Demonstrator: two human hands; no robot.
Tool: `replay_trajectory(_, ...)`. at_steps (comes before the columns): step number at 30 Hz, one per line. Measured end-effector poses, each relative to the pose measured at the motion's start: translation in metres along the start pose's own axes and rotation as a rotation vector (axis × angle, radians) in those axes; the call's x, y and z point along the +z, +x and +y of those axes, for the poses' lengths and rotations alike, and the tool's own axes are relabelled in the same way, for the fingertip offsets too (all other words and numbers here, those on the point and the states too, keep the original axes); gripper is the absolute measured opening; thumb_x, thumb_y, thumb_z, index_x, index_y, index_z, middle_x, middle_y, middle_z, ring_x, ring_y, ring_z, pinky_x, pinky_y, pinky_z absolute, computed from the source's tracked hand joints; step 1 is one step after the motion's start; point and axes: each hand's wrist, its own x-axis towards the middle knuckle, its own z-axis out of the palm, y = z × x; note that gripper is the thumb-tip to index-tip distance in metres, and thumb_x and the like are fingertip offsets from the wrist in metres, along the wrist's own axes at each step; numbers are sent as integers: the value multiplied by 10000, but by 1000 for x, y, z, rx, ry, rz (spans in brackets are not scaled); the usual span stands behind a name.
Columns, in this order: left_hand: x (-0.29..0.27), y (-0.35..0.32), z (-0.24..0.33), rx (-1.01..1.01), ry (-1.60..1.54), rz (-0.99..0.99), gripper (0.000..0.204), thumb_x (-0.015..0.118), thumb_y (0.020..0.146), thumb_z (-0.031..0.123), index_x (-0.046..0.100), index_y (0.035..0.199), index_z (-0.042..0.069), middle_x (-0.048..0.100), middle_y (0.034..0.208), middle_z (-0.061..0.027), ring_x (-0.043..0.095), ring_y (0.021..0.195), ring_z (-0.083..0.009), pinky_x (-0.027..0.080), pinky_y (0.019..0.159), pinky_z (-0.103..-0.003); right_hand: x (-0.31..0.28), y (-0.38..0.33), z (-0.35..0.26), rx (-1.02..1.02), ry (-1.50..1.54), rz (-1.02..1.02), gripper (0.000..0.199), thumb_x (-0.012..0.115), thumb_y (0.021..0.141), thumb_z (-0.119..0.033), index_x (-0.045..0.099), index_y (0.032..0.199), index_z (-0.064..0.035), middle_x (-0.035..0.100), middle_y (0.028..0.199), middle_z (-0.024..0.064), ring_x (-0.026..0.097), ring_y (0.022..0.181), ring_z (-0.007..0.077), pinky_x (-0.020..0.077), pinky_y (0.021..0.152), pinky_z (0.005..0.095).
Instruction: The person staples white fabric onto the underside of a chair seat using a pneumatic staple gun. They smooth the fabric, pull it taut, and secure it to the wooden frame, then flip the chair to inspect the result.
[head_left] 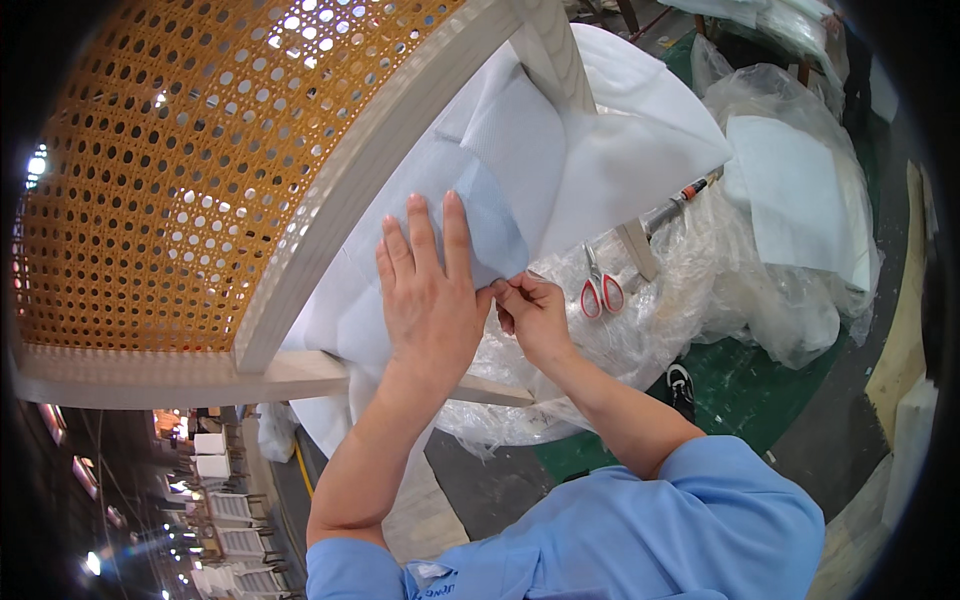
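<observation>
A wooden chair point(385, 130) with a woven cane panel point(190, 190) lies tipped over in front of me. Pale bluish-white sheet material point(490, 205) covers the part between its legs; whether it is cloth or thin foam I cannot tell. My left hand point(428, 300) rests flat on this sheet, fingers stretched out, its thumb reaching to my other hand's fingertips. At the sheet's lower corner, my right hand point(535, 315) is closed in a pinch on the edge. Scissors with red-rimmed handles point(601, 290) lie to the right of it.
Clear plastic wrap point(700, 260) is bunched under and right of the chair, with a white foam sheet point(790, 190) on it. A tool with an orange-and-black end point(690, 192) lies near a chair leg point(636, 250). Several white chairs point(235, 510) stand at far left.
</observation>
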Motion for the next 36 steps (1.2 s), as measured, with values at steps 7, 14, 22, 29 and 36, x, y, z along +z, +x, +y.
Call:
replay_trajectory(7, 6, 1, 1, -7, -20, -9, 1092, 876, 757, 291, 254, 1613, 21, 321, 1577, -312, 359, 1433, -540, 313, 1177, -580, -7, 5, 7, 15, 87, -37, 131, 700, 995, -117, 704, 949, 7, 653, 763, 41, 550, 560, 99, 417, 480, 246)
replay_trajectory(14, 3, 2, 1, -9, -11, -11, 1121, 886, 748, 265, 226, 1622, 26, 318, 1576, -314, 355, 1433, -546, 315, 1176, -581, -4, 3, 7, -3, 125, -36, 117, 671, 1008, -96, 705, 977, 11, 682, 811, 47, 582, 604, 103, 461, 521, 251)
replay_trajectory(22, 6, 3, 1, -7, -8, -14, 1122, 881, 731, 234, 230, 1620, 21, 313, 1581, -315, 350, 1437, -547, 314, 1179, -583, -6, 2, 3, -38, -13, -65, 125, 622, 1032, -76, 691, 995, 20, 702, 845, 51, 598, 642, 95, 479, 554, 248)
replay_trajectory(29, 4, 4, -1, 13, -14, -19, 1103, 864, 742, 243, 234, 1614, 1, 317, 1571, -333, 344, 1432, -564, 298, 1184, -591, -5, 6, 9, -37, -27, -46, 123, 634, 1028, -74, 692, 999, 30, 711, 823, 57, 590, 619, 91, 474, 542, 247)
replay_trajectory(36, 1, 3, 0, 24, -15, -16, 1111, 870, 732, 257, 239, 1606, -9, 325, 1562, -335, 362, 1416, -565, 302, 1181, -591, -4, 8, 10, -76, 9, -69, 122, 621, 1032, -62, 689, 988, 29, 704, 798, 54, 588, 611, 90, 472, 547, 242)
